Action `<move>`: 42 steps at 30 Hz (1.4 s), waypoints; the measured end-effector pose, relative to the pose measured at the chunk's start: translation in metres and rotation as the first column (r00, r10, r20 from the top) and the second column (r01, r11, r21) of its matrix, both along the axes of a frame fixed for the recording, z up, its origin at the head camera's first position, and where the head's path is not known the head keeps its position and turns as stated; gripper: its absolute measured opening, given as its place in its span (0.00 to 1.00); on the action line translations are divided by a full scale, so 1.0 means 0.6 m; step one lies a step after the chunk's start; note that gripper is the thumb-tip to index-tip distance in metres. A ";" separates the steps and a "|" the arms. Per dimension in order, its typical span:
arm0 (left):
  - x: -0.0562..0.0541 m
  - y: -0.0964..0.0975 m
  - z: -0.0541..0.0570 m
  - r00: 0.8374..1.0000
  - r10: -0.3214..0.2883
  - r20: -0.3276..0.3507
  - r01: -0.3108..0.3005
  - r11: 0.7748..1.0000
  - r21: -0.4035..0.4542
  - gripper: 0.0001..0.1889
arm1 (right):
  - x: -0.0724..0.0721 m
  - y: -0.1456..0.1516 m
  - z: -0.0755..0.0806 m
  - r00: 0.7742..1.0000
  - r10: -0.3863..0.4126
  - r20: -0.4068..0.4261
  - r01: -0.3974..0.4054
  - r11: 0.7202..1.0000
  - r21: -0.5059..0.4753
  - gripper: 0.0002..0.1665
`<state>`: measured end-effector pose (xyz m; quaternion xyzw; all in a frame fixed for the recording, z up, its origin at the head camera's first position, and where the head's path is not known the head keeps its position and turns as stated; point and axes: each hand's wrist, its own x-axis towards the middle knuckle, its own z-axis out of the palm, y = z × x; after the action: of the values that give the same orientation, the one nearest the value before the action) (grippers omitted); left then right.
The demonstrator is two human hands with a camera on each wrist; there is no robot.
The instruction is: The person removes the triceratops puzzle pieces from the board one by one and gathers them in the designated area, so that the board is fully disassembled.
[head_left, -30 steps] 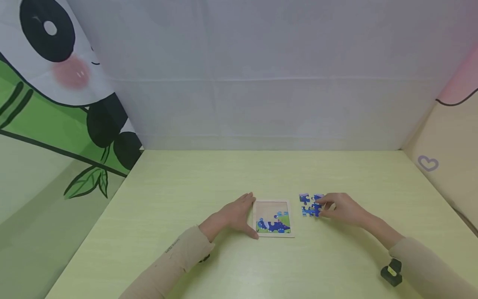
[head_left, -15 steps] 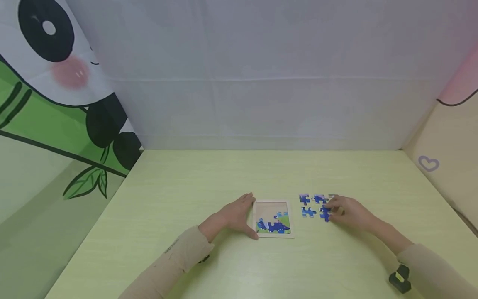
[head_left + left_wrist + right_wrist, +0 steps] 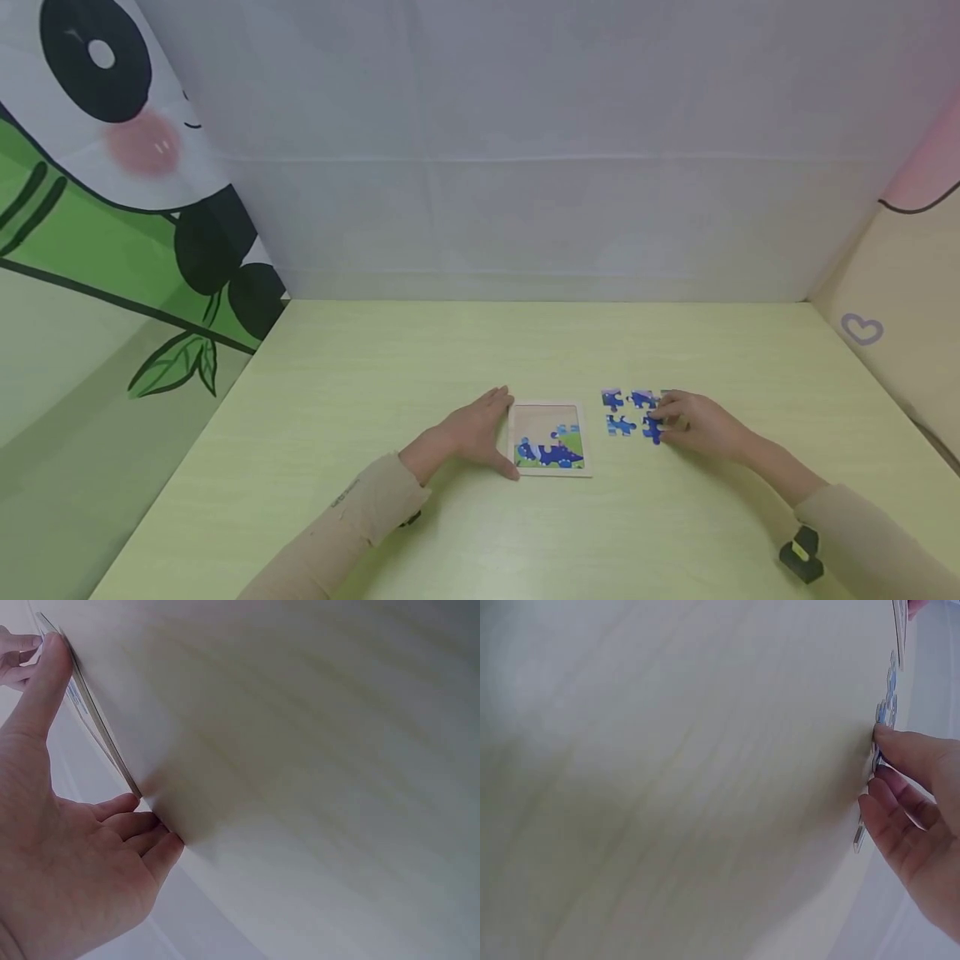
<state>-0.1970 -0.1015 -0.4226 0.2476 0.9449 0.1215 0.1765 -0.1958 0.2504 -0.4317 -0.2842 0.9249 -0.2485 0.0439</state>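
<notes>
A flat, deep-blue jigsaw piece with rounded knobs and notches (image 3: 652, 430) lies on the table (image 3: 375, 358), well in from the far edge and a little nearer the right edge than the left; the right hand (image 3: 703, 427) pinches it between thumb and bent fingers. Beside it towards the left edge are three more thin, smooth pieces: a dark-blue notched one (image 3: 612, 400), a blue-and-lilac one (image 3: 641, 399) and a lighter blue one with lobed sides (image 3: 620, 426). Another piece is mostly hidden behind the right hand. Further left sits a shallow, square, pale wood-toned frame (image 3: 588, 442), its beige backing showing in the far part and interlocked blue and green pieces filling the near part. The left hand (image 3: 474, 431), grasping nothing, is spread against the frame's left side, thumb at the near-left corner. The table is pale yellow with a faint streaky grain. Past its far edge hangs a creased greyish-white cloth (image 3: 525, 217); beyond the left edge, a smooth cartoon panel (image 3: 146, 146) shows rounded black, white and green shapes.
</notes>
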 end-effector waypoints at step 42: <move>-0.003 0.003 -0.003 1.000 0.007 0.005 -0.007 1.000 -0.015 0.60 | -0.012 -0.169 0.000 0.983 0.112 0.147 -0.104 0.993 -0.058 0.26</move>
<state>-0.1988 -0.0999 -0.4242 0.2425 0.9462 0.1155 0.1805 -0.2029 0.1491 -0.4316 -0.3154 0.8957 -0.2895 0.1198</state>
